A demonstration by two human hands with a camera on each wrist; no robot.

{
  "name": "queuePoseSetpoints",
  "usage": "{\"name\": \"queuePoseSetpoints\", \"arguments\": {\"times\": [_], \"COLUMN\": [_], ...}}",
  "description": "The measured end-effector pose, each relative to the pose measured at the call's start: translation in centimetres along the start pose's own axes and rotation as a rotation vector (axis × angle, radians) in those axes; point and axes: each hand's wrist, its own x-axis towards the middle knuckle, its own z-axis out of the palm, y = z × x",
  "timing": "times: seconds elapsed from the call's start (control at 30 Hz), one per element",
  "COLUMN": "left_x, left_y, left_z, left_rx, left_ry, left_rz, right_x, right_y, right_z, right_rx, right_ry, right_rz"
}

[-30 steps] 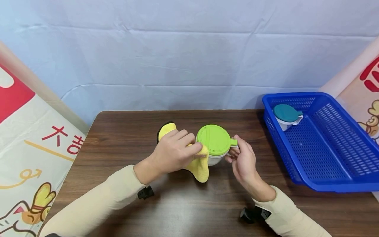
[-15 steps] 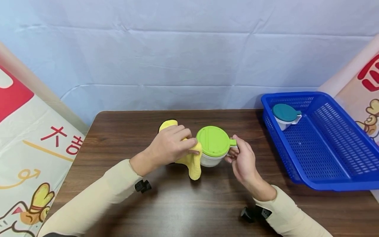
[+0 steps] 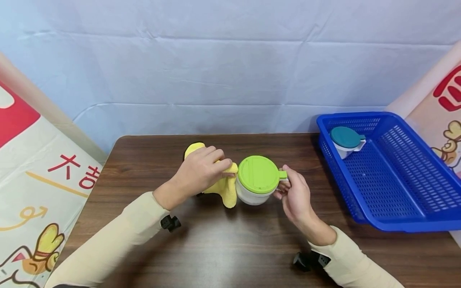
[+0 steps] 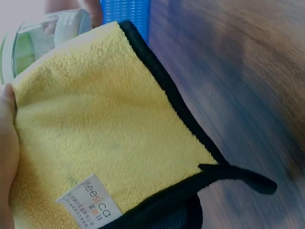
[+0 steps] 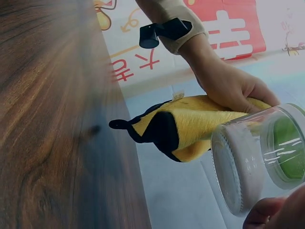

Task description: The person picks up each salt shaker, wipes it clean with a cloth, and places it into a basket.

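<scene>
My left hand (image 3: 199, 170) grips a yellow cloth (image 3: 227, 188) with black edging, held against the left side of a clear seasoning jar (image 3: 253, 196) with a bright green lid. Around the jar's handle, my right hand (image 3: 297, 196) has its fingers and thumb curled. The jar's ribbed glass base (image 5: 228, 174) faces the right wrist camera, above the table and with some whitish content inside. A white label (image 4: 90, 205) and a black loop hang from the cloth in the left wrist view. Part of the handle is hidden by my right fingers.
A blue plastic basket (image 3: 363, 204) stands on the right of the dark wooden table (image 3: 216, 248). Inside its far left corner sits another jar with a teal lid (image 3: 346, 137). A pale cloth backdrop (image 3: 230, 72) rises behind the table's far edge.
My left hand has drawn the cloth leftward and a little away from me, baring more of the jar's front. The jar has shifted slightly left and toward me; my right hand stays on its handle.
</scene>
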Motion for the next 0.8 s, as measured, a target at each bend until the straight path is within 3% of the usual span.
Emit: {"name": "queuePoseSetpoints", "arguments": {"times": [0.23, 0.47, 0.8], "left_x": [-0.4, -0.7, -0.4], "left_y": [-0.6, -0.9, -0.3], "left_z": [0.2, -0.2, -1.0], "left_rx": [0.050, 0.043, 0.014], "left_ry": [-0.014, -0.066, -0.093], "left_rz": [-0.041, -0.088, -0.066], "right_x": [0.2, 0.6, 1.2], "right_y": [0.1, 0.3, 0.5], "right_z": [0.2, 0.2, 0.0], "right_rx": [-0.008, -0.015, -0.048], "right_ry": [0.035, 0.051, 0.079], "right_rz": [0.000, -0.002, 0.008]}}
